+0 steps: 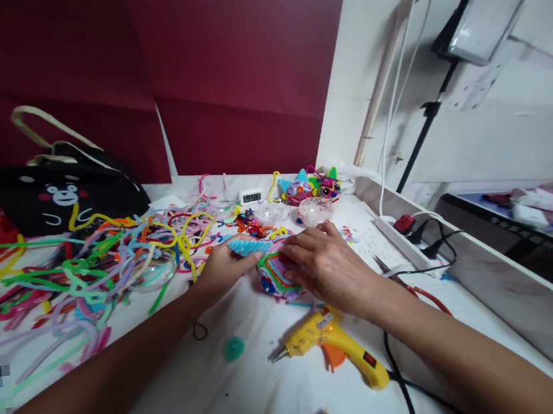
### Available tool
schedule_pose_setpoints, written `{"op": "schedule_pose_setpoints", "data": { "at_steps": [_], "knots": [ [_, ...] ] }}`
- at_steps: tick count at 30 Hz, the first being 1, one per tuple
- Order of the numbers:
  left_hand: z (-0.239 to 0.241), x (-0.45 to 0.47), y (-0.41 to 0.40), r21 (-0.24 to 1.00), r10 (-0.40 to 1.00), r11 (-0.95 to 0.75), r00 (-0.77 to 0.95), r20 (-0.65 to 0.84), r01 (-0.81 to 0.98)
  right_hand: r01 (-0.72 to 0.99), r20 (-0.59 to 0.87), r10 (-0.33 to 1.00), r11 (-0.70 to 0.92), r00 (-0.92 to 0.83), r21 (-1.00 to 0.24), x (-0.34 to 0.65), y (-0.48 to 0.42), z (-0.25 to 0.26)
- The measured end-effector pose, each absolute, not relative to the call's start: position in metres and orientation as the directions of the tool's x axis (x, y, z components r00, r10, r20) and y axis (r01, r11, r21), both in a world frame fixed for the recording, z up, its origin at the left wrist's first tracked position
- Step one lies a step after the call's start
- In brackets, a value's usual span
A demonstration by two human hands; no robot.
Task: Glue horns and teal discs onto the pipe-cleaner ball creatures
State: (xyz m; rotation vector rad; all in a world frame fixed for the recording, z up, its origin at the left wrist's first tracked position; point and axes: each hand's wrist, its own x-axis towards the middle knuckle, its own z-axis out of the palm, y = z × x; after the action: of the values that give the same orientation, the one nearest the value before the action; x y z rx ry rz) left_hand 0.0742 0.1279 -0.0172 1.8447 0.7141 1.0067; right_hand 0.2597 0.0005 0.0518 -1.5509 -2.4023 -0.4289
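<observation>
A rounded craft piece [275, 275] covered in coloured pipe cleaners sits between my hands over the white table, with a dark blue spot on its near left side. My left hand [221, 267] pinches a light blue pipe-cleaner flap [250, 246] at the top left of this piece, thumb along its lower edge. Fingers bent, my right hand [321, 265] wraps over the right side and hides much of it. A yellow hot glue gun [317, 335] lies just nearer than my right hand, its nozzle facing left. Left of the nozzle is a green round piece [233, 348].
Loose pipe cleaners [88, 277] heap on the left, before a black bag [63, 196]. Two finished-looking crafts [297, 189] and a small digital clock [250, 197] stand at the back. Red-handled scissors [426, 297] and a power strip [404, 241] with cords lie right.
</observation>
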Motion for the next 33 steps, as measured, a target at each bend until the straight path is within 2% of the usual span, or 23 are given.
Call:
{"op": "schedule_pose_setpoints", "data": {
  "at_steps": [8,13,18,28,33],
  "knots": [
    [0.001,0.07,0.129,0.818,0.783,-0.532,0.495,0.376,0.219,0.91,0.381,0.83,0.402,-0.408,0.098,0.259,0.002,0.05],
    [0.013,0.07,0.134,0.726,0.741,-0.614,0.544,0.394,0.31,0.907,0.377,0.828,0.411,-0.415,0.096,0.258,0.004,0.049],
    [0.022,0.072,0.14,0.696,0.691,-0.645,0.632,0.352,0.316,0.905,0.386,0.823,0.416,-0.416,0.089,0.258,0.004,0.048],
    [0.026,0.075,0.147,0.606,0.589,-0.745,0.7,0.404,0.278,0.902,0.388,0.824,0.43,-0.412,0.045,0.256,0.005,0.047],
    [0.027,0.075,0.146,0.629,0.587,-0.737,0.697,0.412,0.248,0.88,0.429,0.806,0.473,-0.407,-0.055,0.263,-0.004,0.056]
  ]
}}
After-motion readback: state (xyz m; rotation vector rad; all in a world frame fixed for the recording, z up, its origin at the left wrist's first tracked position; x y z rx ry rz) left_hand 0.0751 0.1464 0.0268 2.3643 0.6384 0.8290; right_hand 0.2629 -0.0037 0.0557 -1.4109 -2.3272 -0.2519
